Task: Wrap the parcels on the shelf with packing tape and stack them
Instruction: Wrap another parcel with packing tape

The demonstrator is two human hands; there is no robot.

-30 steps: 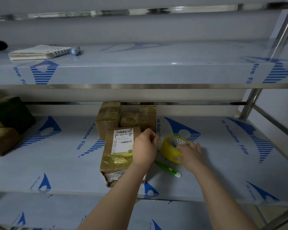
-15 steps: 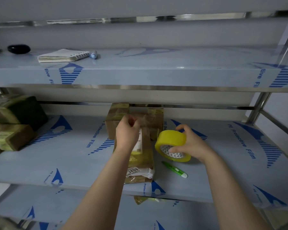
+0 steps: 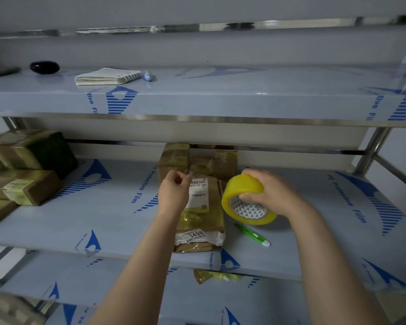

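Judged partway: wrapped parcels (image 3: 28, 174) sit at the shelf's (image 3: 103, 219) left edge, the labelled parcel (image 3: 204, 221) at its front edge looks unfinished, the right hand's (image 3: 274, 193) grip is closed round the packing tape roll (image 3: 242, 191), and the left hand's (image 3: 174, 193) grip is pinched on something I cannot tell.

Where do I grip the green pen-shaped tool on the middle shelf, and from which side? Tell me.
Grip the green tool at mid-barrel, pinching across its narrow width from above. It lies flat and slanted on the shelf, white tip nearest you; the parcel crowds its left, so come from the front-right.
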